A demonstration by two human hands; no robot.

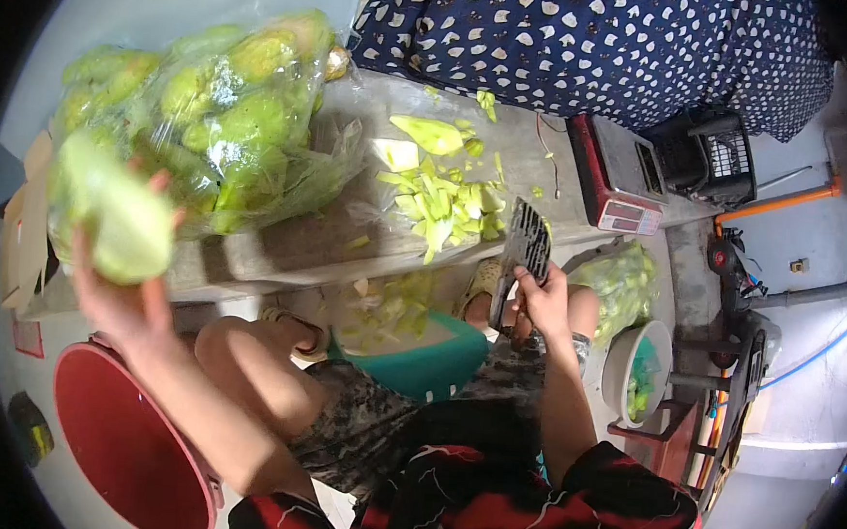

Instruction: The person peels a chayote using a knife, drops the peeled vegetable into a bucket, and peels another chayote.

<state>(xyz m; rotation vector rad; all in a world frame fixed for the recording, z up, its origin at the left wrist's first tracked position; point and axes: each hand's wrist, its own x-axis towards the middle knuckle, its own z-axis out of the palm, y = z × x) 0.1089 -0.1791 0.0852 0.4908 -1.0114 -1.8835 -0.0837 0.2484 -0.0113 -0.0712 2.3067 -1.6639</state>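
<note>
Green fruit [128, 215] fills the left hand [116, 294], a slotted tool [529, 240] the right hand [543, 303].

Glossy bag [320, 183], perhaps metal blade [529, 240]

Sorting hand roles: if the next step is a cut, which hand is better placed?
Right, I'd say: the right hand holds the slotted blade beside the cut pieces, while the left hand is occupied with a green fruit near the plastic bag.

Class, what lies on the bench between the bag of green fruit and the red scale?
Cut green pieces, lying in a heap, as the head view shows.
</note>
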